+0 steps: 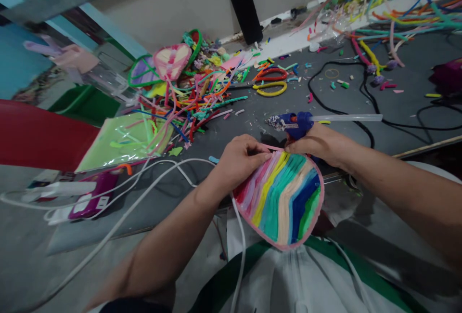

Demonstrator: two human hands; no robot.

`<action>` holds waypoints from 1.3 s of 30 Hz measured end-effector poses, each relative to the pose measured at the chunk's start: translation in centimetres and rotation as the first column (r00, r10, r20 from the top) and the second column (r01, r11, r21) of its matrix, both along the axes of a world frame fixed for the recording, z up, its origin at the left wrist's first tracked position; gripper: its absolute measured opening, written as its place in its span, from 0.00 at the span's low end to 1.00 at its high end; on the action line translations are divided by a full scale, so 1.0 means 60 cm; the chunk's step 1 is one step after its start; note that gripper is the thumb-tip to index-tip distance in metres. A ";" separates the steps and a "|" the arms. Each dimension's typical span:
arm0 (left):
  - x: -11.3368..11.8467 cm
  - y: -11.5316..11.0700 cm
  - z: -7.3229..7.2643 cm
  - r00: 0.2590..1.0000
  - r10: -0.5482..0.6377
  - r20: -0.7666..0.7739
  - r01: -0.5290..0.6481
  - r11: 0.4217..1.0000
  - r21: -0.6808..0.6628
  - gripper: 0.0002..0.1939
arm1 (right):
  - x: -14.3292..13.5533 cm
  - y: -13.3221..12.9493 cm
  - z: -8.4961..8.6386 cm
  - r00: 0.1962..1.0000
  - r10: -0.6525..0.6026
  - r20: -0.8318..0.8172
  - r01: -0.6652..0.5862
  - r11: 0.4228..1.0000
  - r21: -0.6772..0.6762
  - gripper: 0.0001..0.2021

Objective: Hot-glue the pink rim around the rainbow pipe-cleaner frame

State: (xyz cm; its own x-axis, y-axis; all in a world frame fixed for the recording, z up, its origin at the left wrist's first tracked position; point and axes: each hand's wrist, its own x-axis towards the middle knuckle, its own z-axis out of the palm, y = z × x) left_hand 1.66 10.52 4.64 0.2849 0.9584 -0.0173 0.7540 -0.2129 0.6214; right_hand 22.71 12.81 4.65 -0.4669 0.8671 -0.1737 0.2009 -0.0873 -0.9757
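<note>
A flat rounded craft piece (283, 197), covered in rainbow stripes of pipe cleaner with a pink edging, hangs over my lap at the table's front edge. My left hand (245, 156) is closed, pinching the pink pipe cleaner at its upper edge. In my right hand (317, 144) is a blue hot glue gun (298, 124), its grimy nozzle pointing left and a clear glue stick jutting out to the right. The right thumb and fingertips also meet the pink strip at the top of the piece.
Red and yellow scissors (270, 82) lie among many pipe cleaner scraps. A black phone (246, 14) leans against the wall. Nearby are a clear bottle (104, 74), a green bin (83, 103) and a plastic packet (124, 139). White cable (119, 221) and black cord (368, 91) cross the table.
</note>
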 end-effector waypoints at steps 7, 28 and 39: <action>-0.003 0.006 -0.013 0.986 0.088 0.142 -0.065 0.985 -0.162 0.11 | -0.002 0.001 0.002 1.000 -0.009 0.027 0.010 1.000 -0.013 0.05; 0.008 0.010 -0.002 0.988 -0.100 0.119 0.089 0.992 0.091 0.03 | -0.005 0.007 -0.006 1.000 -0.006 0.020 0.005 0.999 0.032 0.06; 0.006 0.006 -0.003 0.979 -0.158 0.127 0.154 0.987 0.040 0.06 | -0.006 0.009 -0.015 1.000 0.001 0.005 -0.001 0.999 0.036 0.07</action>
